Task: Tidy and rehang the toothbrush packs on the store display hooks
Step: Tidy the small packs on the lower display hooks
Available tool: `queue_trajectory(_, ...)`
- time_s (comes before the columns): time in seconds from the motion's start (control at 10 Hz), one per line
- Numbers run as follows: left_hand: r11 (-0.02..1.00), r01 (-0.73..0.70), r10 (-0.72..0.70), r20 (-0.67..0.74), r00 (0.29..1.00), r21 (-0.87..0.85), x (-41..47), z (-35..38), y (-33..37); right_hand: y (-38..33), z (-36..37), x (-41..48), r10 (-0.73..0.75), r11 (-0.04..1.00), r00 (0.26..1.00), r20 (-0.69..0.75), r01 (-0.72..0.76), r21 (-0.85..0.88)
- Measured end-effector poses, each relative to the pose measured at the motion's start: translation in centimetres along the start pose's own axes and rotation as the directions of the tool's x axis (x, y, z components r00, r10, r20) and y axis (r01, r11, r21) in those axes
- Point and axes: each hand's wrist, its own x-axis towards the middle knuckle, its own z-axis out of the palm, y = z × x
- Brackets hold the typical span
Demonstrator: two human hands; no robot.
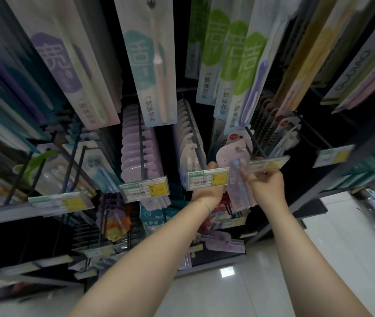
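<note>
The left hand [207, 191] reaches up behind the yellow-and-green price tag [208, 179], which covers its fingers, so I cannot tell how far they are closed or whether they grasp anything. The right hand [267, 186], to the right of that tag, has its fingers curled and seems to pinch the right edge of the toothbrush pack [228, 156]. The pack sits between the two hands, just right of the tag, with its punched top raised towards the dark wire hook [252, 143] above and to the right of the tag (whether the hole is on the wire yet is unclear).

The pack looks light, a thin card with a clear plastic blister. It is probably stiff enough to steer by its edges, but it would bend or crease if squeezed hard, and the plastic may be slick. The best hold is likely on the card near the top, close to the hole, leaving the hole free.

A clear tag holder [268, 164] lies right of the price tag, at the tip of the hook, and will probably have to be lifted out of the way. A row of lilac packs [136, 145] hangs left of the tag and tall packs [150, 65] hang above it, crowding the approach.
</note>
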Motion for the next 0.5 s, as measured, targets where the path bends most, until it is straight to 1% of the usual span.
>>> queue_trajectory(0.1,0.444,-0.28,0.189,0.216,0.958,0.851,2.5,-2.1,-2.6,0.5,0.4,-0.9,0.023,1.0,1.0,-0.01,-0.023,-0.011)
queue_trajectory(0.2,0.524,-0.29,0.251,0.18,0.951,0.801,3.4,-4.0,-3.9,0.7,0.8,-1.7,0.017,0.998,1.0,0.024,-0.015,-0.053)
queue_trajectory(0.3,0.553,-0.294,0.286,0.153,0.946,0.779,2.0,-5.2,-3.0,0.9,1.5,-2.5,0.049,0.995,0.994,0.096,-0.041,-0.092)
queue_trajectory(0.4,0.523,-0.323,0.267,0.208,0.941,0.789,0.9,-7.5,-2.7,1.3,2.4,-3.5,0.076,0.992,0.985,0.157,-0.059,-0.109)
queue_trajectory(0.5,0.522,-0.365,0.261,0.263,0.929,0.771,-0.4,-9.9,-2.6,1.3,3.5,-4.6,0.063,0.99,0.971,0.232,-0.032,-0.138)
